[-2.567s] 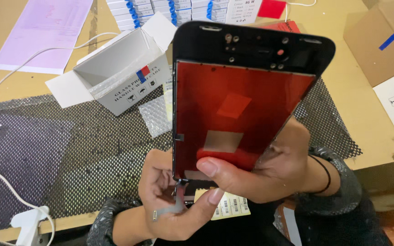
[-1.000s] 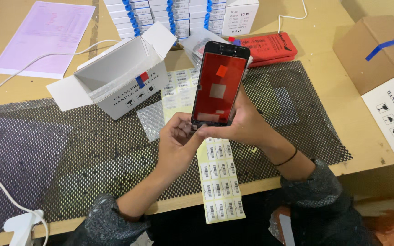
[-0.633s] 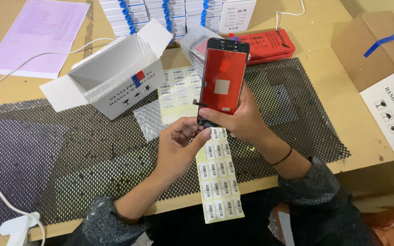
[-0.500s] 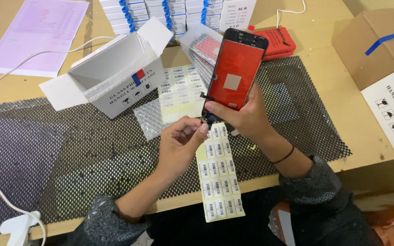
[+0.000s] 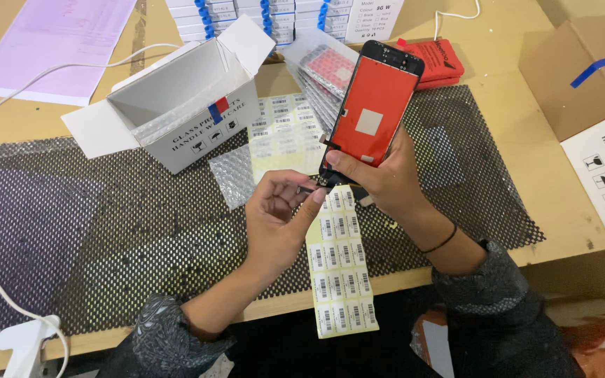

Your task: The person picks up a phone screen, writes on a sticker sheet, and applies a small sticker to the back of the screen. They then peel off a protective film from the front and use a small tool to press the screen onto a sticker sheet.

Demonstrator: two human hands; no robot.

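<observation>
My right hand [image 5: 386, 183] grips the lower end of a phone screen panel [image 5: 374, 108], black-framed with a red back and a small grey square in the middle, tilted up and to the right above the mat. My left hand [image 5: 281, 220] is pinched at the panel's bottom edge, where small flex cables hang. A strip of small barcode stickers [image 5: 341, 276] lies on the mat just below both hands. A second yellowish sticker sheet [image 5: 281, 133] lies behind my left hand.
An open white cardboard box [image 5: 183, 105] stands at the upper left on the black mesh mat [image 5: 106, 231]. Bagged screen panels [image 5: 323, 70] and a red pouch [image 5: 439, 59] lie behind. Stacked white boxes [image 5: 274, 14], brown cartons [image 5: 582, 70], a pink paper [image 5: 50, 42] and a white cable [image 5: 8, 308] surround.
The panel was held close to the camera, then lowered toward the mat. In the last half second it tilted to the right while my left hand stayed at its bottom edge.
</observation>
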